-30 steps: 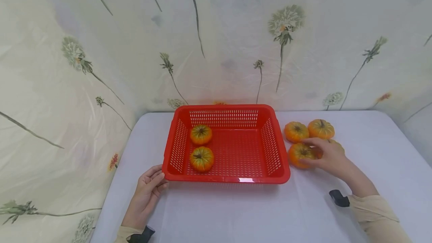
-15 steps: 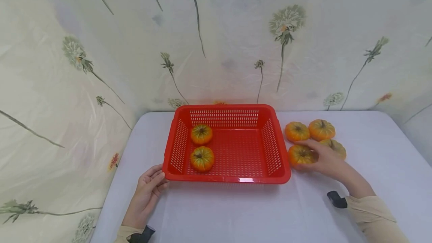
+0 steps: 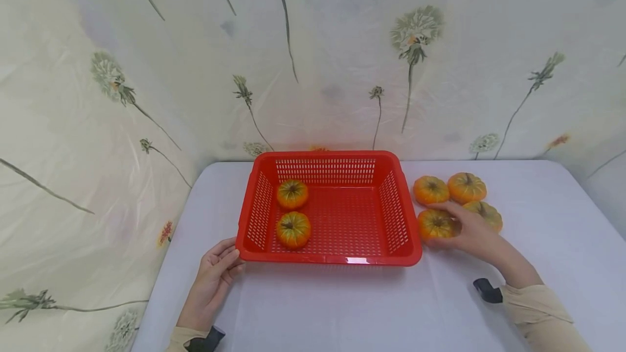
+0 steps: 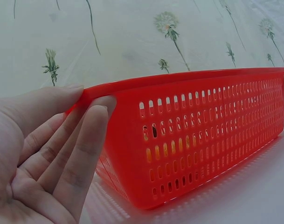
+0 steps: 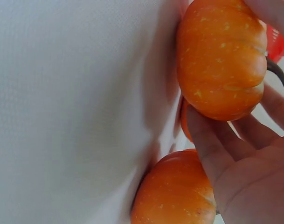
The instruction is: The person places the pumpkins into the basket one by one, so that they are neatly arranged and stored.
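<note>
A red slotted plastic basket (image 3: 337,221) stands on the table, holding an orange pumpkin (image 3: 292,194) at the back left and another pumpkin (image 3: 293,230) in front of it. My left hand (image 3: 212,281) pinches the basket's near-left corner, thumb over the rim and fingers beneath it in the left wrist view. Just right of the basket, my right hand (image 3: 471,235) holds a small orange pumpkin (image 5: 223,60) between thumb and fingers. Its curved dark stem shows in the right wrist view. In the head view the fingers partly cover it.
Beyond the right hand lie two orange pumpkins, one back-left (image 3: 431,189) and one back-right (image 3: 467,187). A yellower pumpkin (image 3: 484,215) sits behind the hand, partly hidden. White cloth (image 3: 342,308) covers the table; a flower-patterned sheet (image 3: 332,69) hangs at the back.
My right hand has shifted slightly left, and its thumb and fingers have come round the near-left pumpkin. More of the yellower pumpkin shows. The left hand and basket stay put.
</note>
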The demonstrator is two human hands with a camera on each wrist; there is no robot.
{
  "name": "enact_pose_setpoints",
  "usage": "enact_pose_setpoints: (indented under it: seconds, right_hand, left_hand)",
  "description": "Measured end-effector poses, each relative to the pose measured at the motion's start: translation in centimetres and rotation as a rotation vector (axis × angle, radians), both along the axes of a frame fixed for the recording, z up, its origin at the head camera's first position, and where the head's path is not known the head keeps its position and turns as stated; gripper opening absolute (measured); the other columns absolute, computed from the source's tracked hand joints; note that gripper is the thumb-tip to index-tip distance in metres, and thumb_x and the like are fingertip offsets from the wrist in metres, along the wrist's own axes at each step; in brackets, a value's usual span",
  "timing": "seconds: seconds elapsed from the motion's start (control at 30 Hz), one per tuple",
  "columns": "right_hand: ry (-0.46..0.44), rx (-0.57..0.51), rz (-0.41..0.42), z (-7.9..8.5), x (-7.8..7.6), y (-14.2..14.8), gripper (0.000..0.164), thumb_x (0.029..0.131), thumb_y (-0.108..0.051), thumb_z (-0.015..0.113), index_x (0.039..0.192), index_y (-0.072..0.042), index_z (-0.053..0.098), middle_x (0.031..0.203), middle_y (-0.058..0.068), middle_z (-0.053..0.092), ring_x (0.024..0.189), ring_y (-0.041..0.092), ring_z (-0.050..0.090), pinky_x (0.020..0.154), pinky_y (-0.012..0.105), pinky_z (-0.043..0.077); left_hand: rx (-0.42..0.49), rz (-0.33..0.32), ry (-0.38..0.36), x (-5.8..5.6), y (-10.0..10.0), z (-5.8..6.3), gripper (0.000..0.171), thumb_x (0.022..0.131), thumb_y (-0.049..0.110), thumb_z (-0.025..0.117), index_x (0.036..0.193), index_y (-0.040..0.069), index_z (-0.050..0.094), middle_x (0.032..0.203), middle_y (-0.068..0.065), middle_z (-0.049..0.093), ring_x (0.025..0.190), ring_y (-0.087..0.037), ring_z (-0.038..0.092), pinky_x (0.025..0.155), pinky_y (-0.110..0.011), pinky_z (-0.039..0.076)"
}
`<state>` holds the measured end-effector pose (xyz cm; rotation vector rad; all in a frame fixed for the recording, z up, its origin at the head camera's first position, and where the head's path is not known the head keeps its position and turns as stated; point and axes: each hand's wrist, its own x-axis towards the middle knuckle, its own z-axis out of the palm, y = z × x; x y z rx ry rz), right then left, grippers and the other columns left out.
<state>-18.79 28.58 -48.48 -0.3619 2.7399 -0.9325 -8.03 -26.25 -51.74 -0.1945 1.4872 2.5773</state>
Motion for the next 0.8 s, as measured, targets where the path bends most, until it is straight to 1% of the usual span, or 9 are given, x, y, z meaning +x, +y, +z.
enact_pose_setpoints:
  seconds: [0.23, 0.5, 0.7, 0.8]
  right_hand:
    - [0.005, -0.021, -0.025, 0.3, -0.1, 0.2, 0.084, 0.082, -0.048, 0.085, 0.148, -0.011, 0.047, 0.147, 0.024, 0.052, 0.130, 0.047, 0.049, 0.094, 0.065, 0.057]
    - [0.012, -0.018, -0.044, 0.9, 0.0, 0.3, 0.085, 0.083, -0.049, 0.084, 0.151, -0.013, 0.048, 0.150, 0.026, 0.048, 0.131, 0.049, 0.046, 0.095, 0.067, 0.055]
    - [0.083, -0.025, -0.056, 1.2, -0.1, 0.9, 0.081, 0.082, -0.047, 0.086, 0.149, -0.014, 0.052, 0.148, 0.024, 0.053, 0.126, 0.047, 0.051, 0.095, 0.067, 0.054]
    - [0.098, -0.026, -0.059, 1.6, -0.2, 1.1, 0.080, 0.083, -0.046, 0.085, 0.149, -0.015, 0.052, 0.148, 0.024, 0.053, 0.126, 0.047, 0.051, 0.096, 0.070, 0.052]
  left_hand:
    - [0.009, -0.001, 0.006, 0.0, 0.0, 0.0, 0.023, 0.105, 0.006, 0.057, 0.123, 0.016, 0.068, 0.108, 0.003, 0.075, 0.087, -0.008, 0.073, 0.084, -0.020, 0.062]
    - [0.023, -0.016, 0.018, 0.0, -0.1, -0.1, 0.024, 0.105, 0.005, 0.055, 0.124, 0.016, 0.068, 0.108, 0.004, 0.075, 0.087, -0.008, 0.072, 0.084, -0.020, 0.062]
    - [0.014, -0.011, 0.005, 0.0, -0.1, -0.1, 0.024, 0.105, 0.005, 0.056, 0.123, 0.016, 0.067, 0.107, 0.004, 0.075, 0.088, -0.008, 0.072, 0.083, -0.020, 0.062]
    - [0.019, -0.005, -0.009, -0.1, -0.1, 0.0, 0.024, 0.105, 0.006, 0.057, 0.123, 0.017, 0.068, 0.108, 0.004, 0.075, 0.088, -0.008, 0.073, 0.083, -0.020, 0.062]
